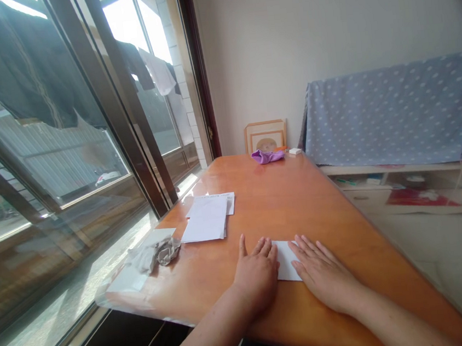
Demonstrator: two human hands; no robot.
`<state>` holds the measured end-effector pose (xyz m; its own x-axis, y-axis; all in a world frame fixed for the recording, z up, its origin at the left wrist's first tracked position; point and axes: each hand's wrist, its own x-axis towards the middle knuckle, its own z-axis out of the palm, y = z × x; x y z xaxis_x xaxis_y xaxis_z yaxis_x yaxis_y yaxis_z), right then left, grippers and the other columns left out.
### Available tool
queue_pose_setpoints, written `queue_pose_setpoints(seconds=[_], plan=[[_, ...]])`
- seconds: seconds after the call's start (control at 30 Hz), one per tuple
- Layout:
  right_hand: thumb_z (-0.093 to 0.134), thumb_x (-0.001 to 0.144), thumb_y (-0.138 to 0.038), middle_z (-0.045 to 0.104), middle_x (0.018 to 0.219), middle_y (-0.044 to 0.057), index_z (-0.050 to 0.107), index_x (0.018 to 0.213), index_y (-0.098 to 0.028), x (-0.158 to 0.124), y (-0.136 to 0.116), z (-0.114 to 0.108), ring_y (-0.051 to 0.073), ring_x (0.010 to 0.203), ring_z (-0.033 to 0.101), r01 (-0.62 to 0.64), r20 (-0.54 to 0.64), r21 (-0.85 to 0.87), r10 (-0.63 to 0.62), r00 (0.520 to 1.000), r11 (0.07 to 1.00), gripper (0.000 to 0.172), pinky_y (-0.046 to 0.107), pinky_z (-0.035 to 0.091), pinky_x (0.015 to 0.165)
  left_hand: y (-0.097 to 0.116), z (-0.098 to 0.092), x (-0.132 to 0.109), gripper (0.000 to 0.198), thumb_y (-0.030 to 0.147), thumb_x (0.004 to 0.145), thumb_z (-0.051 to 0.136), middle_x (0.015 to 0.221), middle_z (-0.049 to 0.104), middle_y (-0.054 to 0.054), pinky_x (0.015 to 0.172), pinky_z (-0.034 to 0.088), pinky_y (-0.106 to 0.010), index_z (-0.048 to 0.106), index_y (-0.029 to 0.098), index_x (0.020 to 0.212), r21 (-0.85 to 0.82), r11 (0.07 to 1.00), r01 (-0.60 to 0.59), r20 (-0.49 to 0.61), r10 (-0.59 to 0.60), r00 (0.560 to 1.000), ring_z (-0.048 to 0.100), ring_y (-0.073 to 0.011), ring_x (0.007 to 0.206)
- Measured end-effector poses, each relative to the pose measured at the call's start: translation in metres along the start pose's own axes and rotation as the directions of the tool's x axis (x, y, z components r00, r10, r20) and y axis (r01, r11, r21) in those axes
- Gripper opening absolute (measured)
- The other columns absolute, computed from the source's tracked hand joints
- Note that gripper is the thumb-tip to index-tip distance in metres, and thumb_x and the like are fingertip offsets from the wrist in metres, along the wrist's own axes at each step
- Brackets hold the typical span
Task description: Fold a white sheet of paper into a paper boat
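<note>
My left hand [258, 272] and my right hand [322, 273] lie flat, palms down, on the orange-brown wooden table [313, 214]. Their fingers are spread. Between them is a white folded sheet of paper [285, 261], with the fingertips of both hands resting on or against its side edges. Its lower part is partly hidden by my right hand. To the left of my left hand lies a stack of white papers [205, 218].
Further left are a crumpled grey cloth [155, 256] and a clear plastic sheet [123, 286]. A purple cloth [268, 156], small white box [295, 151] and picture frame [266, 137] stand at the far end. A large window runs along the left; a blue-covered cabinet [390, 115] stands right.
</note>
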<state>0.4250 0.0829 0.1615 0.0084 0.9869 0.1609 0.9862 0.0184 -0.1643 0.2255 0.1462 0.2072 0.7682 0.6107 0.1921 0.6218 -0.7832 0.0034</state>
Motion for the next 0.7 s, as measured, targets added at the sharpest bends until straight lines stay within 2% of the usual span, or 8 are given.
queue_pose_setpoints(seconds=[0.2,0.37,0.6,0.7], plan=[[0.025,0.102,-0.047,0.029,0.163,0.01,0.037,0.155,-0.019,0.001,0.001,0.001,0.025,0.152,0.023,0.002,0.025,-0.016,-0.002,1.0,1.0,0.061,0.051,0.017,0.124,-0.022,-0.001,-0.008,0.049,0.034,0.105,0.026,0.157,0.039,-0.012,0.118,0.011,-0.068,0.042,0.019,0.149,-0.008,0.999,-0.047,0.03,0.048,0.998,0.031,-0.0282,0.148],[0.023,0.103,-0.049,0.026,0.163,0.008,0.033,0.156,-0.02,0.0,-0.001,-0.003,0.025,0.152,0.02,-0.015,0.052,-0.008,0.016,0.999,1.0,0.062,0.056,0.012,0.123,-0.025,0.001,-0.009,0.05,0.037,0.105,0.026,0.157,0.04,-0.012,0.118,0.011,-0.068,0.043,0.019,0.149,0.002,0.999,-0.046,0.024,0.046,0.999,0.028,-0.0295,0.149],[0.028,0.098,-0.061,0.028,0.162,0.011,0.035,0.155,-0.016,-0.002,0.023,-0.013,0.031,0.152,0.018,-0.17,0.077,-0.087,0.177,0.981,0.982,0.074,0.062,0.007,0.122,-0.026,0.006,-0.009,0.052,0.04,0.105,0.024,0.158,0.039,-0.011,0.118,0.009,-0.07,0.042,0.021,0.15,-0.025,0.999,-0.026,0.008,0.026,1.0,0.024,-0.0316,0.15],[0.025,0.099,-0.058,0.025,0.163,0.014,0.032,0.156,-0.009,0.003,0.017,-0.024,0.031,0.153,0.015,-0.221,0.058,-0.107,0.229,0.972,0.969,0.075,0.062,0.006,0.122,-0.027,0.011,-0.009,0.053,0.04,0.104,0.025,0.158,0.038,-0.01,0.117,0.007,-0.071,0.042,0.021,0.151,-0.036,0.999,-0.015,-0.001,0.015,1.0,0.023,-0.0324,0.151]])
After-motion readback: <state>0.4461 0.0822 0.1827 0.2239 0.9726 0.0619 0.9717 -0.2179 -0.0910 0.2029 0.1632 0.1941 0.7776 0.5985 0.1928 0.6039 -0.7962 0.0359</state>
